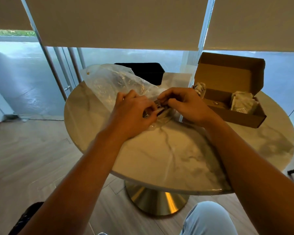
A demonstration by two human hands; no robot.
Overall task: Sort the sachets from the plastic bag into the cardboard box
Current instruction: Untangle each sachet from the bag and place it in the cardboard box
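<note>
Head: sachets blurred, prob. under fingers.

Both hands, left hand and right hand, grip the clear plastic bag mouth on the marble table; the open cardboard box with sachets sits right

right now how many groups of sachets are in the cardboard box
2: a white bunch at the cardboard box left end, a pale pile in its right part. More may be hidden.
</note>
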